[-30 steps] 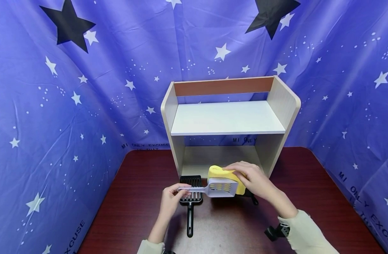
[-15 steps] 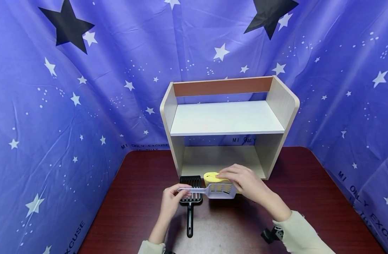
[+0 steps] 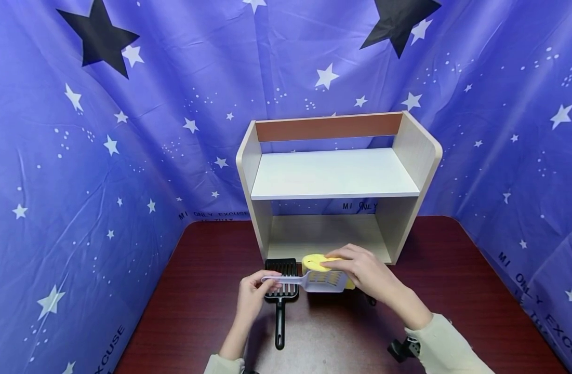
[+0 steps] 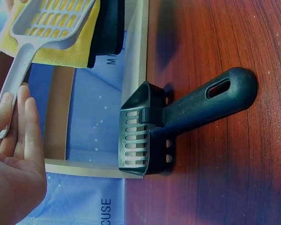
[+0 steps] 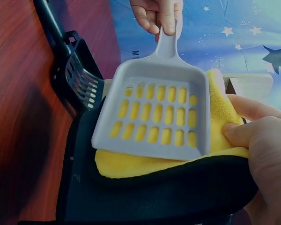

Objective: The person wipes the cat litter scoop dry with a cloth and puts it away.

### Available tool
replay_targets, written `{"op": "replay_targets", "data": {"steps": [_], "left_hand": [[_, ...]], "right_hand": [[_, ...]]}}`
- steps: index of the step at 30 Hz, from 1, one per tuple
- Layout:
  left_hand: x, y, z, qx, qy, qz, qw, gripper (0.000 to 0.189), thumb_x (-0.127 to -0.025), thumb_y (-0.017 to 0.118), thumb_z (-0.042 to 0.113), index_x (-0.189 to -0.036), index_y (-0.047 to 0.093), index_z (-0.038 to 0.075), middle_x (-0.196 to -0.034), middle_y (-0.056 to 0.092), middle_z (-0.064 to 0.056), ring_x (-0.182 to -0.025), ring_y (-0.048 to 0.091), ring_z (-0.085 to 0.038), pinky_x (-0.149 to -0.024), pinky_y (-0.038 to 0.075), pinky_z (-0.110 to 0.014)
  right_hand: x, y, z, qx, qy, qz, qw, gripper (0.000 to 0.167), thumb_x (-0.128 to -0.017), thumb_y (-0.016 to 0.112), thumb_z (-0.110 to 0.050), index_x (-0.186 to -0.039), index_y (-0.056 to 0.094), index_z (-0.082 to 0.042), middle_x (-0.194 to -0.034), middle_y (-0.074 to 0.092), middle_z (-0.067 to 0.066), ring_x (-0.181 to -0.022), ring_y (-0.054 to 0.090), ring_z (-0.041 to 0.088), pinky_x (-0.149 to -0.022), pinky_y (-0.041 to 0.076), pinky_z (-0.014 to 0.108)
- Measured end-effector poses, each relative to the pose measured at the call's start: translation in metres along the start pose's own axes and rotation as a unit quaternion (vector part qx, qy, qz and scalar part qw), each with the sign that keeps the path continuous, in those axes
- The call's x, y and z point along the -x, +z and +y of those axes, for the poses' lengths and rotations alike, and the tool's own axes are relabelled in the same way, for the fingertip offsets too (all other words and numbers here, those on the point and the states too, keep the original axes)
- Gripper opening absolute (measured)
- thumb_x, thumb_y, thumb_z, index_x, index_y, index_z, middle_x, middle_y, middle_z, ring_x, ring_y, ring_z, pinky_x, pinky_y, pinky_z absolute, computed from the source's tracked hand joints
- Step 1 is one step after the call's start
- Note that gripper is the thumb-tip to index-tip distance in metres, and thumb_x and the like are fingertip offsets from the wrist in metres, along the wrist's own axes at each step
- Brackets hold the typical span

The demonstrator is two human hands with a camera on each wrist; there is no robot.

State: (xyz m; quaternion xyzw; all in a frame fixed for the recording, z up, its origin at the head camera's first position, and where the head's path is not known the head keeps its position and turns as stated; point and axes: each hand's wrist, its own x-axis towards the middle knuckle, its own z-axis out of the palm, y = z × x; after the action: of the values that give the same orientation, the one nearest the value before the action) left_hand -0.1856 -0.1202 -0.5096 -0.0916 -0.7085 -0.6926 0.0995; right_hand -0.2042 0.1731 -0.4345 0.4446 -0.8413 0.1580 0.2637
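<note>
My left hand (image 3: 255, 292) pinches the handle of a pale grey slotted litter scoop (image 3: 326, 282), held level above the table with its head to the right. A yellow cloth (image 3: 314, 263) with a dark edging lies against the far side of the scoop's head, and yellow shows through the slots. The right hand (image 3: 363, 270) grips this cloth between thumb and fingers at the scoop's upper edge. In the right wrist view, dark fabric (image 5: 145, 199) spreads below the yellow part. A black litter scoop (image 3: 280, 304) lies on the table just below my left hand.
Behind the hands stands a pale wooden shelf unit (image 3: 334, 174) with a white middle board. It rests on the dark red-brown table (image 3: 201, 291). A blue star-patterned curtain (image 3: 173, 104) hangs around the back and sides.
My right hand has moved left and slightly down with the yellow cloth along the back of the grey litter scoop, then shifted only a little. The left hand stays in place.
</note>
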Motion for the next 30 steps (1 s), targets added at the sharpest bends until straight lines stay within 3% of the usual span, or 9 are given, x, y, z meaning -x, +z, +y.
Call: {"op": "replay_targets", "data": {"steps": [5, 13, 22, 30], "left_hand": [[0.000, 0.000, 0.002, 0.003, 0.002, 0.006, 1.0000, 0.011, -0.090, 0.063, -0.008, -0.096, 0.071, -0.014, -0.084, 0.070, -0.034, -0.067, 0.071, -0.007, -0.061, 0.059, -0.017], [-0.001, -0.004, 0.003, 0.006, 0.000, 0.014, 0.9999, 0.012, -0.089, 0.062, -0.011, -0.097, 0.070, -0.016, -0.086, 0.069, -0.036, -0.066, 0.069, -0.001, -0.062, 0.059, -0.017], [-0.004, -0.007, 0.005, 0.011, -0.004, 0.019, 0.9998, 0.013, -0.089, 0.059, -0.013, -0.097, 0.069, -0.017, -0.088, 0.069, -0.037, -0.067, 0.070, -0.002, -0.066, 0.063, -0.027], [-0.003, -0.009, 0.006, 0.012, 0.007, 0.022, 0.9997, 0.013, -0.090, 0.062, -0.010, -0.098, 0.068, -0.018, -0.088, 0.069, -0.036, -0.068, 0.070, -0.001, -0.066, 0.061, -0.020]], "right_hand": [[0.004, 0.000, 0.001, -0.002, 0.002, 0.005, 1.0000, 0.045, -0.080, 0.070, 0.005, -0.116, 0.075, -0.021, -0.114, 0.072, -0.001, -0.103, 0.065, 0.017, -0.083, 0.058, 0.036], [0.013, 0.001, 0.006, 0.001, 0.009, 0.028, 0.9996, 0.046, -0.079, 0.071, 0.005, -0.116, 0.075, -0.022, -0.114, 0.072, -0.001, -0.102, 0.065, 0.017, -0.080, 0.058, 0.036], [0.024, -0.001, 0.009, 0.002, 0.019, 0.045, 0.9988, 0.056, -0.072, 0.071, 0.015, -0.115, 0.075, -0.020, -0.114, 0.072, -0.001, -0.101, 0.066, 0.018, -0.080, 0.056, 0.037], [0.033, -0.003, 0.010, 0.003, 0.034, 0.064, 0.9974, 0.061, -0.068, 0.068, 0.018, -0.116, 0.075, -0.020, -0.112, 0.072, -0.001, -0.094, 0.065, 0.017, -0.073, 0.052, 0.031]]}}
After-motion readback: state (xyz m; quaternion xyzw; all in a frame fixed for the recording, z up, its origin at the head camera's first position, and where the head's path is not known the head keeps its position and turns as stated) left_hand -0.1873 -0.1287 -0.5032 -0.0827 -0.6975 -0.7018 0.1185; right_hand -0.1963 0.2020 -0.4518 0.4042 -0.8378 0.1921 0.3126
